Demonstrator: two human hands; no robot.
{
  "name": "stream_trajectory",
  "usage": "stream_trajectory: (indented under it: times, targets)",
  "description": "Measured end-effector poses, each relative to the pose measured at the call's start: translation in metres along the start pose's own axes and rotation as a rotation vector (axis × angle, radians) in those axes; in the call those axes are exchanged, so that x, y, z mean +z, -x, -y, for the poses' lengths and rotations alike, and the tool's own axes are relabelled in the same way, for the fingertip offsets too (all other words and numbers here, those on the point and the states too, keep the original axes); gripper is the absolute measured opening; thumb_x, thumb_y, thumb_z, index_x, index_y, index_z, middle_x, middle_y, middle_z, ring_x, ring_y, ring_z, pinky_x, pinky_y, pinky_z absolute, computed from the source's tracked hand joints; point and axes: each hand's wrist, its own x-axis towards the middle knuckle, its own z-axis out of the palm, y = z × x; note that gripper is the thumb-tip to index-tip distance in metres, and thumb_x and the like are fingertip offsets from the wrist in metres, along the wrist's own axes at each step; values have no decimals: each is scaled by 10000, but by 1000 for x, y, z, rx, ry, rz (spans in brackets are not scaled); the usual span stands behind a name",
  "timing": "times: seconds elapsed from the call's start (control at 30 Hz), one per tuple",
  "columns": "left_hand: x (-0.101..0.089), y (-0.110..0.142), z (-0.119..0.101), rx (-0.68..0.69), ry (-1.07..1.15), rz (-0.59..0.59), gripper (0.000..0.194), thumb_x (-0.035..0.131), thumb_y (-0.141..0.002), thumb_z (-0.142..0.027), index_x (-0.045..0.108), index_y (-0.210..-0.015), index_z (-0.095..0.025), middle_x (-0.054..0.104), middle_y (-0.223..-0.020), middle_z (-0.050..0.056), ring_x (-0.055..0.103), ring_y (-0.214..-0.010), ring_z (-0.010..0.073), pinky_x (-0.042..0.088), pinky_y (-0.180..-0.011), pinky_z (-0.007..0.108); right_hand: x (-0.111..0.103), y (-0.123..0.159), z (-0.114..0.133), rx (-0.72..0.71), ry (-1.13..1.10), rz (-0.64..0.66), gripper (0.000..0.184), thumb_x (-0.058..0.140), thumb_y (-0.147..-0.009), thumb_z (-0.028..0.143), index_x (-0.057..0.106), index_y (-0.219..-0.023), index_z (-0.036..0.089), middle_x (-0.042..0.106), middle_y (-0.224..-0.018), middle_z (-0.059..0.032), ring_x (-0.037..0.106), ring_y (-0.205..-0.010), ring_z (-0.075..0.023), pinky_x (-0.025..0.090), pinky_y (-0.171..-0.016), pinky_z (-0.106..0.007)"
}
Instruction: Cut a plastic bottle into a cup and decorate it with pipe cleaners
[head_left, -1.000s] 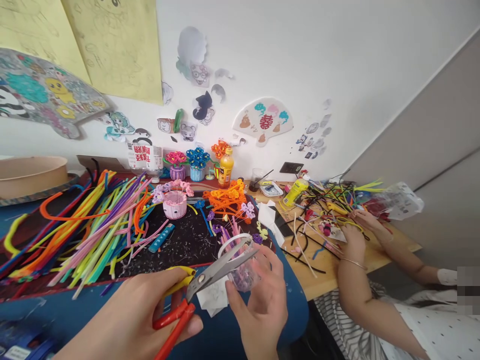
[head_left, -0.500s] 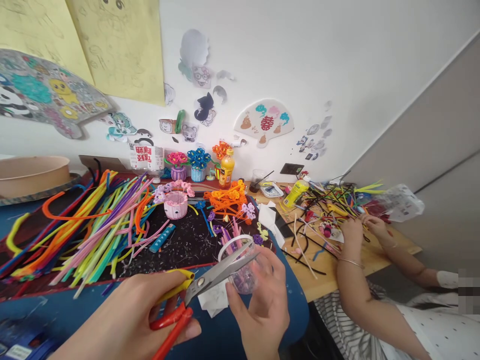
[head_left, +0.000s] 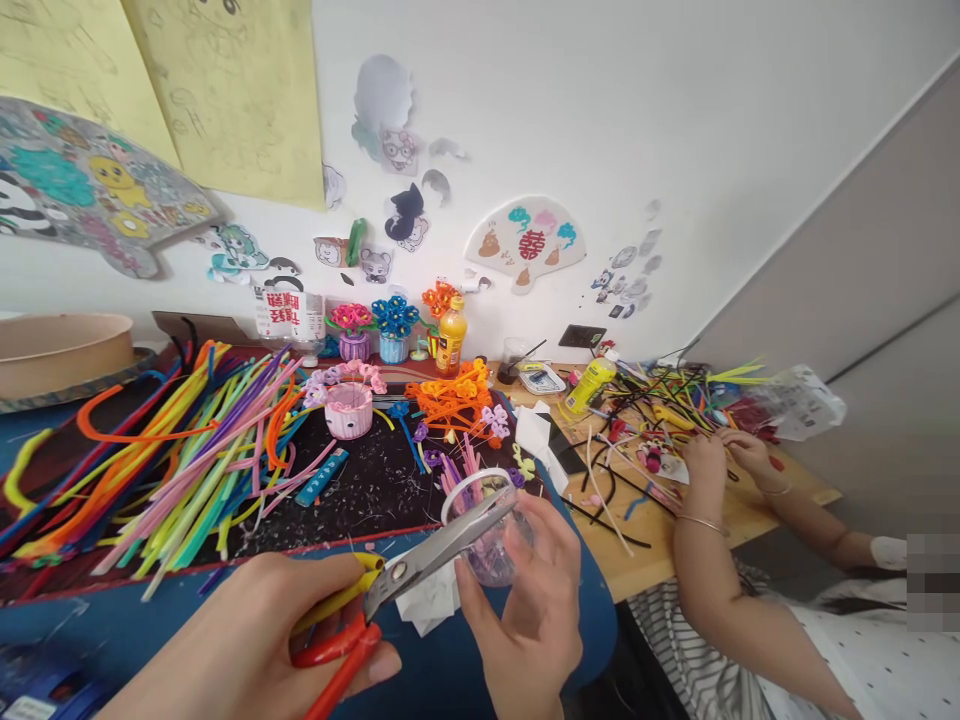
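My left hand [head_left: 262,620] is closed on a pair of scissors [head_left: 435,545] with red and yellow handles. The metal blades lie nearly together, pointing up and right across a clear plastic cup [head_left: 495,565] with a pale rim. Around the cup's near and right sides curl the fingers and thumb of my right hand [head_left: 536,600], close to the blade tips. Whether the blades bite into the cup cannot be made out. Purple and pink fuzzy stems [head_left: 461,462] stand behind the cup, and a crumpled white paper [head_left: 429,598] lies below it.
Fuzzy craft stems [head_left: 202,450] heap at the left. A pink fuzzy pot [head_left: 349,412], a blue packet [head_left: 322,477] and orange stems [head_left: 454,405] sit mid-table. Behind stands a juice bottle [head_left: 451,338]. At right, another person's hands [head_left: 724,460] work over a wooden table [head_left: 622,565].
The scissor blades have come closer together. The cup has shifted slightly right, with my right hand staying beside it.
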Motion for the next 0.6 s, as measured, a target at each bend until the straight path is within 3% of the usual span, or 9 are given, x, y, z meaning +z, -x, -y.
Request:
stream_trajectory:
  times: [0.2,0.33,0.6]
  targets:
    - [-3,-2,-3,-13,-19,95,319,582,-770,-464,521,-622,-188,450,-569,-59,260,-562,104,219,-505,221,-3,1,-3,-38,48,4,521,664,-810,-12,590,-1259,242,524,-1307,-128,535,-1228,-285,598,-878,-492]
    - [0,-2,3,-5,-24,88,351,604,-754,-468,468,-580,-194,354,-520,-78,207,-538,101,174,-487,244,-3,0,-2,-46,85,-2,524,664,-798,-35,599,-1245,232,515,-1311,-133,545,-1210,-286,597,-894,-520]
    - [1,0,6,26,-76,92,407,592,-761,-530,452,-564,-203,334,-498,-74,195,-504,101,150,-483,272,-6,0,-5,-95,164,-1,553,674,-782,-52,604,-1233,260,508,-1319,-118,559,-1202,-284,620,-869,-535]
